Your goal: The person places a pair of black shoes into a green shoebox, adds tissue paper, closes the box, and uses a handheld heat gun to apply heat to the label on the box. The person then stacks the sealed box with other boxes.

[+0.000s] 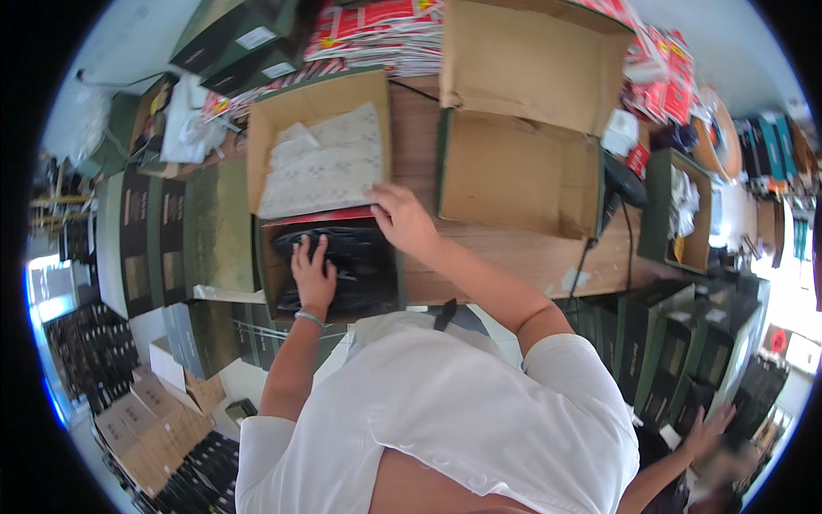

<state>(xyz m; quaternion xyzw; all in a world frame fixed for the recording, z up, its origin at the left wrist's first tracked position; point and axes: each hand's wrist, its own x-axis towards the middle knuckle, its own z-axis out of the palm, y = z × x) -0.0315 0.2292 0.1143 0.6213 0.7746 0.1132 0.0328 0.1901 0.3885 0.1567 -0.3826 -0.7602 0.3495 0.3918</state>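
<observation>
Head view, left hand [313,276] fingers spread flat on black shoes [351,257], right hand [402,220] fingers gripping box rim [318,216], empty carton [514,176] beside.

Wooden worktop [514,257] seen from above, its planks running left to right. Along its far edge lie stacks of red-and-white printed sheets [377,30] and dark green boxes [240,43]; a large open brown carton [522,128] stands near the middle. Off the left edge, flat green cartons [163,231] lie in rows, with black and brown boxes [154,420] stacked on the pale floor [145,330] below. Off the right edge, upright green boxes [659,351] stand packed together. Bright daylight enters at the far left [47,291] and right.
</observation>
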